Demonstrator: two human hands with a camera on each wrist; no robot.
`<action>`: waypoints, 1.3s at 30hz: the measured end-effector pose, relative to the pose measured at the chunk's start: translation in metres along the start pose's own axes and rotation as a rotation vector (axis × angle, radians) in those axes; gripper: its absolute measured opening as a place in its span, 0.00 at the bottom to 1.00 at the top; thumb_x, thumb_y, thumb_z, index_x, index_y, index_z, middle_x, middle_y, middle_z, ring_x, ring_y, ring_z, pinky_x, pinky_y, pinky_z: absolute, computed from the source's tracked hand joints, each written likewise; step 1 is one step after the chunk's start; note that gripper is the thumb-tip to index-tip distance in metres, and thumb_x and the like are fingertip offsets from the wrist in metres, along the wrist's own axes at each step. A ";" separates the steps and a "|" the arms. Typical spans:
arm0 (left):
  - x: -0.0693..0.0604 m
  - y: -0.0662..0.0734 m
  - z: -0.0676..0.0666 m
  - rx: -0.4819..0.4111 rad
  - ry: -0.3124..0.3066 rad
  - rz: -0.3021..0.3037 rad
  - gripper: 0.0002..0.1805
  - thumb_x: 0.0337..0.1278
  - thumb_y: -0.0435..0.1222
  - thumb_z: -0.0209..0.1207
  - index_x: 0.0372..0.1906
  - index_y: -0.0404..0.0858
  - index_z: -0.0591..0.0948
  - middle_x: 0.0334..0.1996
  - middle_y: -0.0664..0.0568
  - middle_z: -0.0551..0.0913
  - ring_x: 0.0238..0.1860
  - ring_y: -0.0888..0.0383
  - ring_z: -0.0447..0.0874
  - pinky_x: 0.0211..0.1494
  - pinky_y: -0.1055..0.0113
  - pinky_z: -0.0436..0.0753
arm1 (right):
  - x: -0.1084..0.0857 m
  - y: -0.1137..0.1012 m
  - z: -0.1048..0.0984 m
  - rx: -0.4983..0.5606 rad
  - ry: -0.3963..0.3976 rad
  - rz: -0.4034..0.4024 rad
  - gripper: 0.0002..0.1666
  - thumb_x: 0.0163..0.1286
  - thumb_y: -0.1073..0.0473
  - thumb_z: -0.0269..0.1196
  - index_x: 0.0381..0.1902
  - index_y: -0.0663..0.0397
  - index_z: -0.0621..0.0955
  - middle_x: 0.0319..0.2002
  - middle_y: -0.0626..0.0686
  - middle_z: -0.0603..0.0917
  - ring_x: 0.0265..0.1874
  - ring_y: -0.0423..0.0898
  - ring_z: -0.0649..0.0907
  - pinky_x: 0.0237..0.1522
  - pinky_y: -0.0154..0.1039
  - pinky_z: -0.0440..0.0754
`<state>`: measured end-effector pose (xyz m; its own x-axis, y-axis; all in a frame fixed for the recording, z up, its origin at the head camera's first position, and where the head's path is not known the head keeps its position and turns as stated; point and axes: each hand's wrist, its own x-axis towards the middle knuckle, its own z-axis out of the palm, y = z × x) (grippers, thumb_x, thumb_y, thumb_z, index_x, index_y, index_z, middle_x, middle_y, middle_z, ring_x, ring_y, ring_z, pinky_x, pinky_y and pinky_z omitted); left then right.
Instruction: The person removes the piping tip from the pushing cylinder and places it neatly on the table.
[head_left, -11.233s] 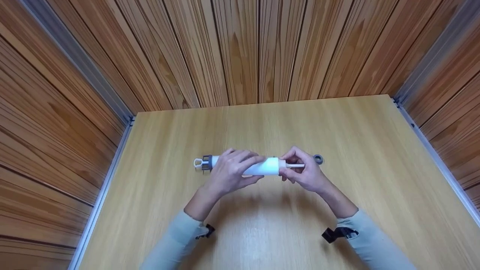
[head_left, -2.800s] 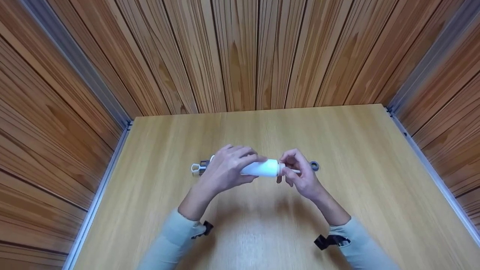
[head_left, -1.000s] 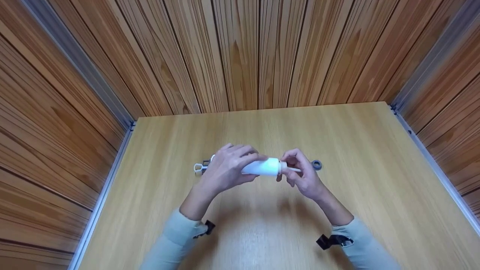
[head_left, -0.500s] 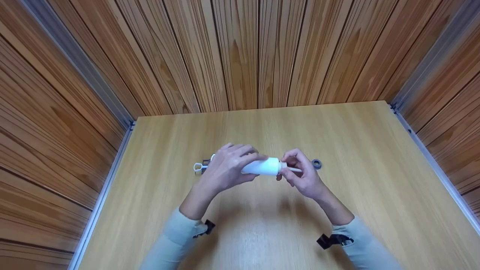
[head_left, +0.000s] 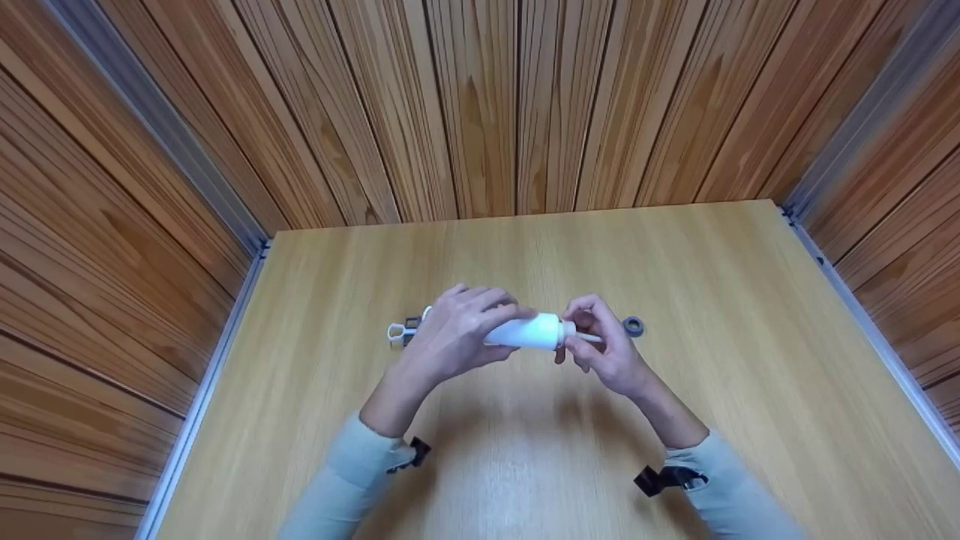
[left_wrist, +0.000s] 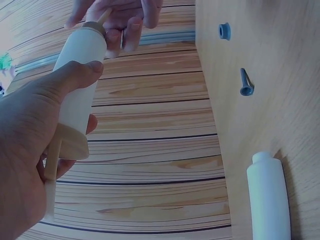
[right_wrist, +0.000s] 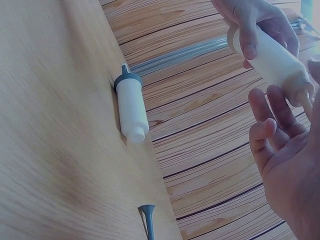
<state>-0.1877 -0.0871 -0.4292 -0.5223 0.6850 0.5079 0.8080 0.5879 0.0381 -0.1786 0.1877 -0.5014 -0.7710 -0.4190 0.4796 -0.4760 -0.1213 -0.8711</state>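
My left hand grips a large white syringe around its barrel, raised above the table. In the left wrist view, a beige collar with a rod sits at its rear end. My right hand pinches the pale nozzle ring at the front end between thumb and forefinger. From that ring a thin pale nozzle sticks out toward the right palm. The right hand's other fingers are loosely bent, apart from the barrel. My left palm hides much of the barrel in the head view.
A second white syringe with a dark grey collar lies on the table, mostly behind my left hand. Near it lie a dark grey nozzle and a dark grey ring. Wood-panelled walls enclose the table.
Compared with the oldest frame, the held syringe tilts slightly down to the right, and less of its nozzle shows past the right fingers. Over the last second both hands stay nearly still.
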 end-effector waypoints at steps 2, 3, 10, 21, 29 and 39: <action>0.000 0.000 0.000 0.007 0.002 0.004 0.28 0.55 0.47 0.86 0.61 0.53 0.91 0.52 0.55 0.95 0.51 0.53 0.96 0.45 0.61 0.86 | 0.000 -0.001 0.000 0.006 0.007 0.021 0.13 0.78 0.79 0.52 0.56 0.76 0.65 0.41 0.41 0.88 0.31 0.39 0.90 0.24 0.26 0.75; 0.000 0.000 0.000 0.008 0.004 0.006 0.28 0.55 0.47 0.86 0.61 0.53 0.91 0.52 0.55 0.95 0.51 0.53 0.96 0.44 0.61 0.86 | 0.000 -0.001 0.001 0.005 0.012 0.028 0.12 0.78 0.78 0.52 0.56 0.76 0.65 0.40 0.41 0.88 0.31 0.40 0.90 0.23 0.27 0.75; -0.001 -0.002 0.002 0.015 0.028 0.017 0.26 0.55 0.46 0.86 0.60 0.53 0.91 0.50 0.56 0.95 0.49 0.54 0.96 0.43 0.61 0.85 | -0.001 0.000 0.004 0.009 0.028 -0.009 0.13 0.76 0.83 0.54 0.53 0.77 0.65 0.42 0.39 0.85 0.34 0.35 0.86 0.27 0.23 0.76; -0.001 -0.002 0.002 0.005 0.042 0.017 0.26 0.55 0.46 0.86 0.59 0.52 0.92 0.51 0.56 0.95 0.50 0.54 0.96 0.45 0.61 0.86 | -0.003 -0.001 0.004 -0.055 0.035 -0.037 0.17 0.75 0.80 0.59 0.56 0.74 0.67 0.51 0.41 0.80 0.44 0.39 0.85 0.40 0.27 0.86; 0.000 -0.002 0.001 0.009 0.032 0.016 0.27 0.54 0.47 0.86 0.60 0.53 0.91 0.51 0.56 0.95 0.50 0.54 0.96 0.44 0.61 0.85 | 0.001 -0.004 0.000 -0.007 -0.007 -0.009 0.10 0.80 0.77 0.48 0.56 0.75 0.64 0.41 0.42 0.84 0.32 0.38 0.86 0.21 0.32 0.75; 0.000 -0.003 0.002 -0.003 0.044 0.018 0.26 0.54 0.46 0.87 0.59 0.52 0.92 0.50 0.56 0.95 0.50 0.54 0.96 0.44 0.61 0.86 | 0.001 -0.003 0.001 -0.008 0.012 -0.023 0.11 0.78 0.81 0.51 0.54 0.75 0.66 0.41 0.40 0.84 0.35 0.36 0.85 0.25 0.27 0.74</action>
<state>-0.1907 -0.0880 -0.4315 -0.4955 0.6757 0.5457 0.8178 0.5746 0.0311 -0.1773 0.1865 -0.4987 -0.7645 -0.4057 0.5010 -0.4973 -0.1233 -0.8588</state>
